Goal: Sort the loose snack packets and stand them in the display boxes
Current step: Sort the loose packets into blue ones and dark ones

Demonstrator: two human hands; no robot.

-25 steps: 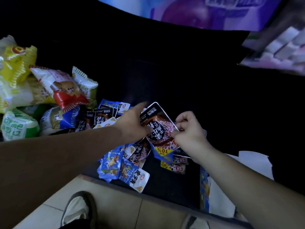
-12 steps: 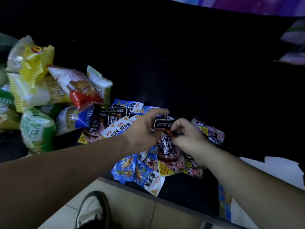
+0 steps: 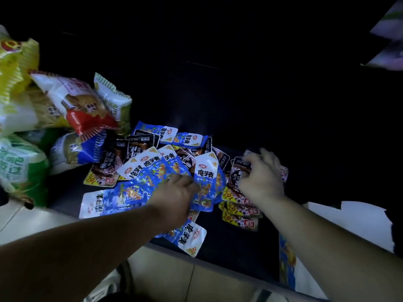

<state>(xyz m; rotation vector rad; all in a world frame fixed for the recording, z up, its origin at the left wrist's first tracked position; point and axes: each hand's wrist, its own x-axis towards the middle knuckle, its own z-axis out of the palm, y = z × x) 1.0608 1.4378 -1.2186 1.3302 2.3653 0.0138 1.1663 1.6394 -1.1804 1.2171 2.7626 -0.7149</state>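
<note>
Bare left forearm (image 3: 87,247), bare right forearm (image 3: 327,236), left hand (image 3: 174,194), right hand (image 3: 260,182), blurred pale shoe (image 3: 102,288), dark opening.

Dim frame; the far counter is lost in black. Motion blur smears the big bags (image 3: 19,101) at left. Wide-angle bending at the edges.

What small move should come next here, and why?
Probably the right hand should gather one more of the loose dark packets, lying close by and nearer the person, into the dark stack it pinches. They look like the same kind, while the left hand sits on the blue packets.
</note>
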